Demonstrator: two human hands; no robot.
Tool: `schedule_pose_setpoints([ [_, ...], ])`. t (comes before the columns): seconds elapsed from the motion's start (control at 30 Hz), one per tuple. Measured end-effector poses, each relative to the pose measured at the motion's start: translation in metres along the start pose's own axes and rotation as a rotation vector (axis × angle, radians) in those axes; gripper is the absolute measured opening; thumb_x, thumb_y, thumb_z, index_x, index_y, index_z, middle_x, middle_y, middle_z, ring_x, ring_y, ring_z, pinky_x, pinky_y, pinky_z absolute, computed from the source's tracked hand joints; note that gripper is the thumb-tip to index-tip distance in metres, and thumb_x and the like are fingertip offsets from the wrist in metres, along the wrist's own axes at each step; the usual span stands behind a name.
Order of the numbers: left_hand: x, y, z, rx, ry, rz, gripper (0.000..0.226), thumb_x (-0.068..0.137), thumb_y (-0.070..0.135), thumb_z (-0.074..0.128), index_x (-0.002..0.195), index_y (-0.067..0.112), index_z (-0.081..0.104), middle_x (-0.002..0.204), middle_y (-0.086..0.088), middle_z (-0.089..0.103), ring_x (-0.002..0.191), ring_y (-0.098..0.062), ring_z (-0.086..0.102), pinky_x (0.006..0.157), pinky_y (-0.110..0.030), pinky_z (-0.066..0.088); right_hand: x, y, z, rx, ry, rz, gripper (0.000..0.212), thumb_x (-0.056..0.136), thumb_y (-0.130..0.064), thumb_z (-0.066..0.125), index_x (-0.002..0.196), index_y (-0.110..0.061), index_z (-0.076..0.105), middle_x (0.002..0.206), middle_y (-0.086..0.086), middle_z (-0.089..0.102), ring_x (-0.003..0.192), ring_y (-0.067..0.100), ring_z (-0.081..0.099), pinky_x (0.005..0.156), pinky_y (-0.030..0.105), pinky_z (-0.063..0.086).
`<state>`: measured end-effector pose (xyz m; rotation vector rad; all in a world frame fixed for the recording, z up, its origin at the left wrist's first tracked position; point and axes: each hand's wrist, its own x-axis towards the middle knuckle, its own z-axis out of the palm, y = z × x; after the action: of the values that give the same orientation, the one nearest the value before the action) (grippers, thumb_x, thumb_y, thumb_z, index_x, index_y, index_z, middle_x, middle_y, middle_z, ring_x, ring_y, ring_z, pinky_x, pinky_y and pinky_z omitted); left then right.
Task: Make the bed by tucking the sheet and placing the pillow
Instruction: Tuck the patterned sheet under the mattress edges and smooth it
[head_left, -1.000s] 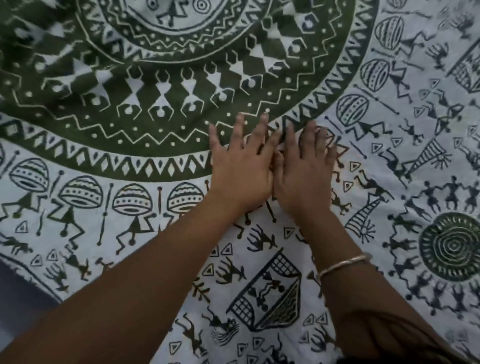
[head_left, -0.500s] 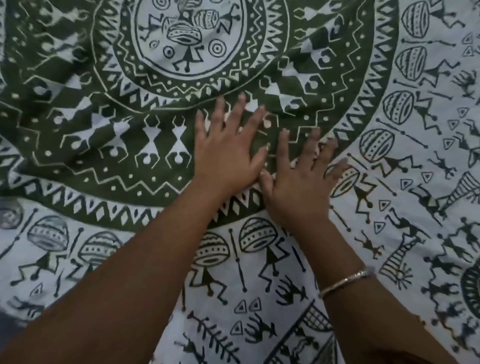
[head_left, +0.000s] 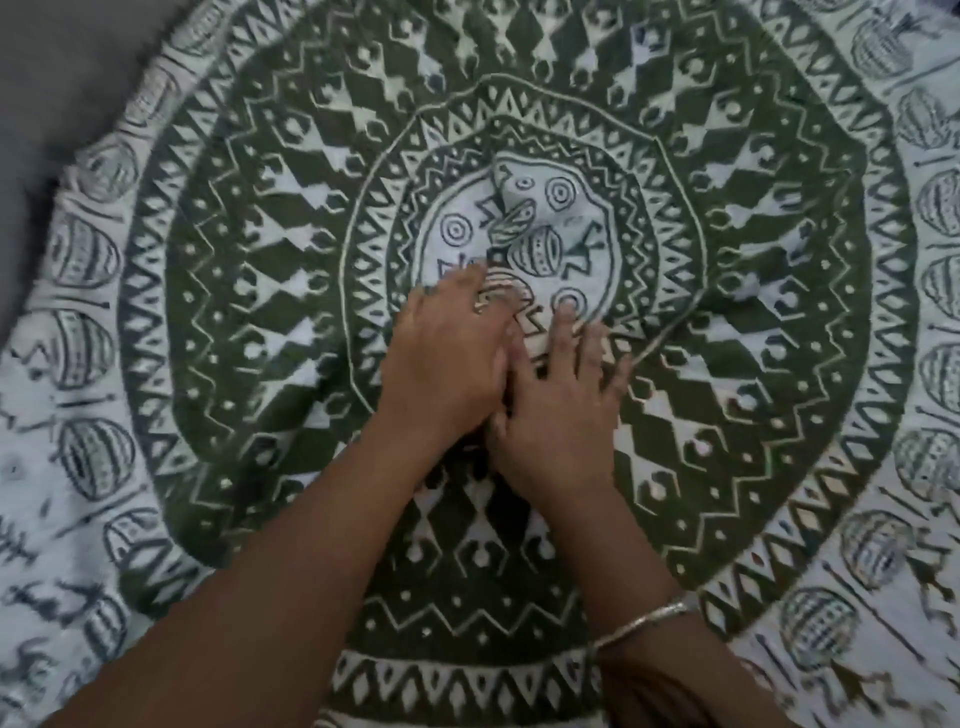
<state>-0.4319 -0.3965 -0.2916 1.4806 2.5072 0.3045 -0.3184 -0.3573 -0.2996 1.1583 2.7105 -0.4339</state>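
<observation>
A white sheet (head_left: 234, 291) printed with a big dark-green mandala and small figures fills the head view. My left hand (head_left: 447, 358) lies flat on it, fingers straight, reaching the edge of the white centre disc. My right hand (head_left: 561, 410) presses flat beside it, thumb side touching the left hand, fingers spread toward the centre; a thin bangle sits on that wrist. A raised crease runs through the centre disc just beyond my fingertips, and another fold line runs up right of my right hand. No pillow shows.
A grey surface (head_left: 57, 88) shows past the sheet's edge at the top left. The sheet runs out of view on the other sides.
Both flat hands have slid forward over the sheet, from the white border across the green rings to the centre disc. The cloth ahead of them has bunched into a crease.
</observation>
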Motion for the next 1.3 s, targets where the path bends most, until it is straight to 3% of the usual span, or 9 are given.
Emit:
schedule_pose_setpoints([
  [0.2, 0.01, -0.015, 0.016, 0.11, -0.082, -0.019, 0.053, 0.098, 0.04, 0.027, 0.149, 0.03, 0.016, 0.157, -0.013, 0.011, 0.144, -0.034, 0.011, 0.114, -0.048, 0.014, 0.028, 0.011, -0.008, -0.014, 0.043, 0.244, 0.066, 0.093, -0.054, 0.025, 0.15, -0.032, 0.0, 0.156, 0.024, -0.005, 0.144, 0.038, -0.009, 0.111, 0.058, -0.007],
  [0.33, 0.013, -0.025, 0.01, 0.218, -0.062, -0.06, 0.061, 0.095, 0.042, 0.011, 0.15, 0.018, 0.006, 0.159, 0.0, 0.008, 0.145, -0.024, 0.009, 0.114, -0.051, 0.009, 0.047, -0.015, -0.006, -0.057, 0.002, 0.097, 0.057, 0.094, -0.057, 0.008, 0.145, -0.043, -0.011, 0.153, 0.027, -0.015, 0.141, 0.042, -0.017, 0.109, 0.06, -0.015],
  [0.47, 0.013, -0.045, -0.003, 0.095, 0.023, -0.224, 0.059, 0.096, 0.042, 0.018, 0.15, 0.025, 0.003, 0.159, -0.004, 0.01, 0.144, -0.027, 0.015, 0.112, -0.055, 0.013, 0.059, -0.018, -0.008, -0.007, 0.007, -0.095, 0.061, 0.095, -0.054, 0.016, 0.148, -0.036, -0.008, 0.158, 0.016, -0.006, 0.144, 0.034, -0.013, 0.109, 0.055, -0.015],
  [0.63, 0.016, -0.052, 0.002, 0.12, -0.051, -0.218, 0.05, 0.098, 0.044, 0.026, 0.146, 0.046, 0.011, 0.158, -0.013, 0.002, 0.144, -0.035, 0.006, 0.113, -0.054, 0.005, 0.045, -0.006, -0.003, -0.051, 0.032, 0.103, 0.067, 0.091, -0.062, 0.013, 0.148, -0.034, -0.008, 0.156, 0.014, -0.02, 0.14, 0.041, -0.023, 0.109, 0.062, -0.014],
  [0.8, 0.02, -0.068, -0.002, 0.177, -0.08, -0.193, 0.054, 0.095, 0.053, 0.015, 0.147, 0.043, 0.004, 0.159, -0.006, -0.003, 0.145, -0.029, 0.002, 0.111, -0.059, 0.001, 0.048, -0.038, 0.004, -0.063, 0.003, 0.005, 0.066, 0.091, -0.059, 0.012, 0.147, -0.032, -0.011, 0.157, 0.013, -0.016, 0.137, 0.045, -0.024, 0.101, 0.068, -0.02],
  [0.93, 0.015, -0.084, -0.01, 0.205, 0.013, -0.283, 0.061, 0.094, 0.052, 0.029, 0.148, 0.029, 0.014, 0.155, -0.013, 0.02, 0.141, -0.032, 0.02, 0.108, -0.058, 0.017, 0.054, -0.049, 0.003, -0.067, 0.012, -0.135, 0.065, 0.087, -0.059, 0.008, 0.147, -0.038, -0.007, 0.159, 0.008, -0.01, 0.142, 0.041, -0.015, 0.101, 0.067, -0.019],
  [1.03, 0.009, -0.086, -0.017, 0.25, 0.133, -0.325, 0.048, 0.091, 0.049, 0.042, 0.118, 0.01, 0.049, 0.123, -0.017, 0.05, 0.11, -0.034, 0.047, 0.087, -0.045, 0.036, 0.052, -0.062, 0.005, -0.099, 0.055, -0.164, 0.063, 0.092, -0.054, 0.014, 0.15, -0.032, 0.004, 0.159, -0.001, -0.01, 0.143, 0.037, -0.016, 0.102, 0.068, -0.017],
  [1.2, 0.017, -0.096, -0.02, 0.308, 0.122, -0.232, 0.032, 0.096, 0.034, 0.037, 0.102, 0.009, 0.055, 0.105, -0.014, 0.056, 0.096, -0.033, 0.052, 0.078, -0.043, 0.036, 0.056, -0.096, 0.011, -0.145, 0.03, -0.234, 0.063, 0.095, -0.044, 0.021, 0.151, -0.016, 0.01, 0.16, 0.006, 0.004, 0.145, 0.031, -0.009, 0.101, 0.065, -0.023],
  [1.3, 0.014, -0.119, -0.03, 0.217, 0.206, -0.392, 0.032, 0.096, 0.035, 0.038, 0.109, 0.009, 0.053, 0.11, -0.016, 0.054, 0.1, -0.035, 0.05, 0.082, -0.046, 0.036, 0.066, -0.105, 0.003, -0.111, 0.058, -0.304, 0.062, 0.092, -0.053, 0.024, 0.149, -0.032, 0.016, 0.158, 0.011, 0.014, 0.145, 0.037, 0.002, 0.103, 0.063, -0.02],
])
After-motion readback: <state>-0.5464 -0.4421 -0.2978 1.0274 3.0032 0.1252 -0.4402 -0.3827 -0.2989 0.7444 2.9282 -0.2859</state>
